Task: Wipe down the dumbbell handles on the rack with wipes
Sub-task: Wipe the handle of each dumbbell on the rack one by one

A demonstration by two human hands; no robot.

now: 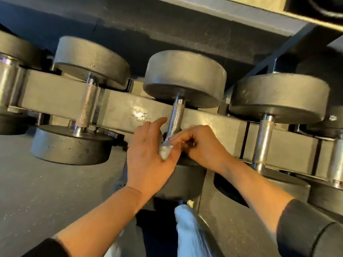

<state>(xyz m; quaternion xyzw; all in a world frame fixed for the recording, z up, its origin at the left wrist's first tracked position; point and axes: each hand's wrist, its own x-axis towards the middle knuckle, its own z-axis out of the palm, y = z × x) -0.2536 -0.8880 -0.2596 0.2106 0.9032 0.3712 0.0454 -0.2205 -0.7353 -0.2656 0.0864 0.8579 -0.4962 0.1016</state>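
Note:
A row of black round-headed dumbbells lies across the dark rack rail (130, 112). The middle dumbbell's knurled steel handle (175, 115) runs down toward me. At its near end a crumpled white wipe (165, 151) is wrapped against the handle. My left hand (148, 154) presses the wipe from the left, its fingers fairly straight and spread. My right hand (200, 143) pinches the wipe from the right with curled fingers. The near head of this dumbbell (183, 180) lies partly under both hands.
Another dumbbell with a bare handle (86, 106) lies to the left, and one more handle (262, 140) to the right. An upper rack shelf (204, 19) overhangs the row. A white packet or cloth (189, 230) hangs below my wrists. Grey floor (46, 191) lies at the left.

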